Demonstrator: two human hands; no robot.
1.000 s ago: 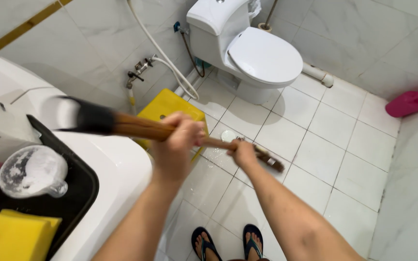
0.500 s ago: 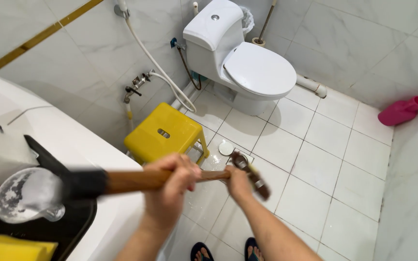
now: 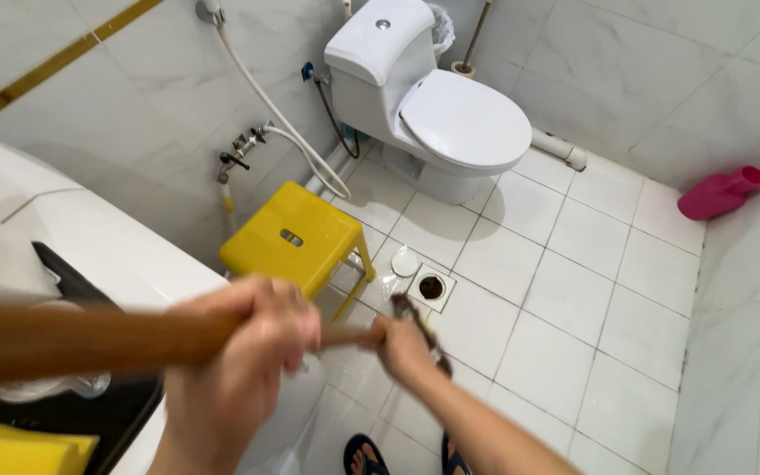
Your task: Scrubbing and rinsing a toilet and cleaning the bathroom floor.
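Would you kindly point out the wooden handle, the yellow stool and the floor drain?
wooden handle (image 3: 90, 339), head view, on its shaft.
yellow stool (image 3: 288, 237), head view, on its seat.
floor drain (image 3: 431, 287), head view, on its opening.

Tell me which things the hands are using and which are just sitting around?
In use:
left hand wrapped around the wooden handle
right hand farther down the same handle
open floor drain and its round cover, just past the hands

Just sitting around:
yellow stool
toilet
pink bottle
hose
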